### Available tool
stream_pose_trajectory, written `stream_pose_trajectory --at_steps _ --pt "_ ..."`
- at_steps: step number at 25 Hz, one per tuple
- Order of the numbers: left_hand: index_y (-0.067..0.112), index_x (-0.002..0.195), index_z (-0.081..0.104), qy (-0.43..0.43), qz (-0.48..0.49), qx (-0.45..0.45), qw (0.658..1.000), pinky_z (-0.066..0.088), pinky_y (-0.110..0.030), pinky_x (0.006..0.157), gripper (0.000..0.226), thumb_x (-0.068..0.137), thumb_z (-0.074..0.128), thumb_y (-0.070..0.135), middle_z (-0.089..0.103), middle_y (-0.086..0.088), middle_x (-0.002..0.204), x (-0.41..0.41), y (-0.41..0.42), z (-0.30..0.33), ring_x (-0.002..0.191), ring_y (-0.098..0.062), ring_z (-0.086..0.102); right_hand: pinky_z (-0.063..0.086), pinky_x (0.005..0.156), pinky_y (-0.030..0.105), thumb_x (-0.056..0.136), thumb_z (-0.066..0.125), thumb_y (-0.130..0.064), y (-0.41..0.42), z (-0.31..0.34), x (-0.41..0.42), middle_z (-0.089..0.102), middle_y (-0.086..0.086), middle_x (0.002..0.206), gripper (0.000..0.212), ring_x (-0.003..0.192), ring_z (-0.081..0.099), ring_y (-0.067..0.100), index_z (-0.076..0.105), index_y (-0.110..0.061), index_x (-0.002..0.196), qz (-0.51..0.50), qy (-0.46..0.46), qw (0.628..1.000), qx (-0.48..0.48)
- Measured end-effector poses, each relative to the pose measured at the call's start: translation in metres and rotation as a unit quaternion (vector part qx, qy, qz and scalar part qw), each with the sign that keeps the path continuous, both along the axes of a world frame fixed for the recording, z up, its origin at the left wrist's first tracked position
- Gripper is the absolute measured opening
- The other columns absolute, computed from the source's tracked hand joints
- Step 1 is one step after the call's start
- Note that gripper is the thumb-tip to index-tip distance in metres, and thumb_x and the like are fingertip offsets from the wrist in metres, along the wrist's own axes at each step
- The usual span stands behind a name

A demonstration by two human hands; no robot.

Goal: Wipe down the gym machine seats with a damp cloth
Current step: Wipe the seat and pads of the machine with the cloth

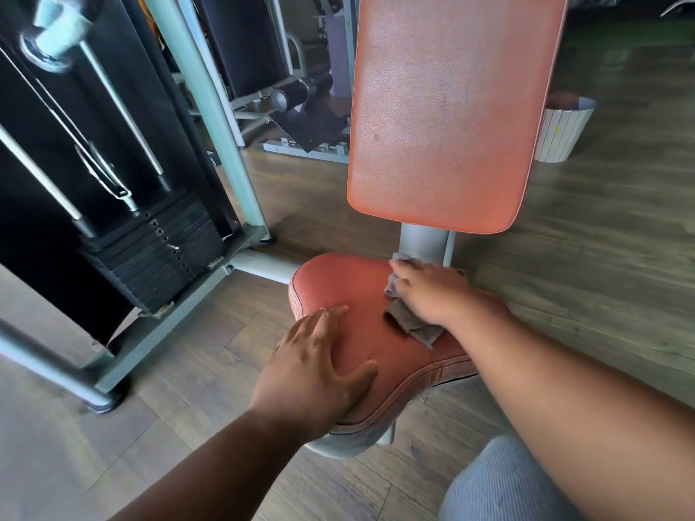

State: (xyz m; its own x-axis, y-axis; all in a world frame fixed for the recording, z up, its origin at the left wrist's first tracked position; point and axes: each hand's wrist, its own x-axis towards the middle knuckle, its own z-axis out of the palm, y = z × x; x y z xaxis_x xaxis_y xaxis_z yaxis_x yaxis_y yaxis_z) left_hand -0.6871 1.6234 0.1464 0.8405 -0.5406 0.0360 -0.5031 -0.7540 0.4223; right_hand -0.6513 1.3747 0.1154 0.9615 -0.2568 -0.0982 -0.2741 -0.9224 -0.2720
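Observation:
An orange-red padded seat (349, 291) of a gym machine sits low in the middle, with a matching upright back pad (447, 118) behind it. My right hand (432, 291) presses a grey-brown cloth (411, 325) onto the seat's far right part, close to the grey post under the back pad. The cloth pokes out below and above the fingers. My left hand (319, 366) lies flat on the seat's near left edge, fingers spread, holding nothing.
A black weight stack (158, 250) with guide rods in a grey steel frame (210, 107) stands to the left. A white ribbed bin (564, 129) stands on the wooden floor behind the back pad at right. More machines fill the back. My clothed knee (500, 483) is at bottom right.

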Motion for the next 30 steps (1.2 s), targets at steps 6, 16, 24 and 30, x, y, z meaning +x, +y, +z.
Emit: stream_pose_trajectory --at_steps 6,16,24,30 --pt "0.040 0.135 0.047 -0.024 -0.004 -0.035 0.999 0.033 -0.027 0.111 0.074 0.073 0.045 0.079 0.038 0.018 0.147 0.001 0.005 -0.005 0.134 -0.003 0.033 0.012 0.123 0.033 0.105 0.029 -0.043 0.033 0.002 -0.042 0.018 -0.018 0.163 0.053 0.150 0.014 0.005 0.013 -0.042 0.156 0.175 -0.027 0.978 0.112" --pt "0.040 0.125 0.055 -0.053 0.001 -0.077 0.996 0.031 -0.016 0.105 0.063 0.072 0.055 0.074 0.041 0.025 0.137 0.001 0.006 -0.010 0.128 0.003 0.032 0.012 0.122 0.037 0.101 0.030 -0.038 0.071 -0.002 0.090 0.022 -0.011 0.164 0.052 0.150 0.019 0.014 0.029 -0.037 0.153 0.203 0.013 0.977 0.062" --pt "0.042 0.126 0.054 -0.054 0.011 -0.061 0.997 0.029 -0.015 0.101 0.068 0.069 0.054 0.078 0.038 0.024 0.144 0.001 0.004 -0.009 0.133 0.005 0.029 0.011 0.121 0.028 0.103 0.033 -0.028 0.017 0.000 0.077 0.020 -0.014 0.164 0.052 0.150 0.018 0.010 0.030 -0.036 0.153 0.155 0.030 0.983 0.092" --pt "0.033 0.106 0.057 -0.113 0.010 -0.103 0.988 0.039 -0.028 0.100 0.052 0.067 0.062 0.068 0.047 0.017 0.117 0.001 0.006 -0.013 0.117 -0.008 0.041 0.010 0.122 0.033 0.104 0.038 -0.029 0.069 0.005 0.048 0.028 -0.015 0.160 0.047 0.148 0.020 0.007 0.037 -0.040 0.150 0.264 0.010 0.952 0.153"
